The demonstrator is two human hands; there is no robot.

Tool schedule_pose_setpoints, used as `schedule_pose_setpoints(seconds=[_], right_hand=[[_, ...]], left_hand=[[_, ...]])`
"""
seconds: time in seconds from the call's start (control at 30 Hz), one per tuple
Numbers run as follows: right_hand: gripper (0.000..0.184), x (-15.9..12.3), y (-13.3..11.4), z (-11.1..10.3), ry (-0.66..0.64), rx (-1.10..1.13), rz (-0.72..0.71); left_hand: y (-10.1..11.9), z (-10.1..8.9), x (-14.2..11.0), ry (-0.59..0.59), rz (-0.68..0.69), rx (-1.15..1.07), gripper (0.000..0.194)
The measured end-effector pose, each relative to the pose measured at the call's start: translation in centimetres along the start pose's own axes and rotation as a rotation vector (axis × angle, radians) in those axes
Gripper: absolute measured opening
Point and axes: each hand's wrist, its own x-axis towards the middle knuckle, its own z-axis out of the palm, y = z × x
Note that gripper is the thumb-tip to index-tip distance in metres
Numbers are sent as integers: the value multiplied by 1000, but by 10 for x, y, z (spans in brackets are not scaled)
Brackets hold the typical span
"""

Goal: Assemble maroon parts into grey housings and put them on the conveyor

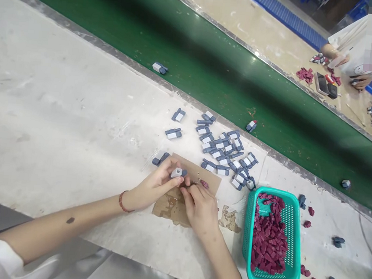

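Observation:
My left hand (159, 180) is closed around a small plastic part (178, 172), white with a square hole in its end and blue-grey at the other side. Close beside it, my right hand (201, 204) has thumb and forefinger pinched together; whatever sits between them is hidden. Both hands are over a piece of brown cardboard (213, 177) with wet, shiny patches. A maroon piece (204, 184) shows just behind the right hand's knuckles. Past my left fingers lies a dark blue-grey part (161, 158).
Many blue-grey and white parts (220, 144) lie grouped behind the cardboard. A green basket (296, 255) of maroon pieces (269, 248) stands to the right, with loose pieces beyond. A green conveyor belt (117, 32) carries scattered parts. Across it, a person's hand (361, 82) is at another bench.

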Motion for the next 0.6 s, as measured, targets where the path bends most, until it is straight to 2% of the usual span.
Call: schedule_pose_setpoints(seconds=[0.17, 0.23, 0.3, 0.43, 0.6], right_hand=[[29, 1, 1, -12, 94, 368, 376], [30, 2, 2, -17, 160, 479, 468], [33, 3, 2, -21, 205, 583, 510], [37, 5, 0, -23, 201, 744, 527], [34, 2, -7, -18, 192, 813, 493]], left_hand=[[-1, 0, -3, -33, 72, 232, 22], [0, -1, -4, -72, 83, 329, 22], [0, -2, -4, -123, 92, 441, 21], [-4, -4, -4, -240, 193, 624, 19], [-10, -3, -5, -282, 276, 763, 23]])
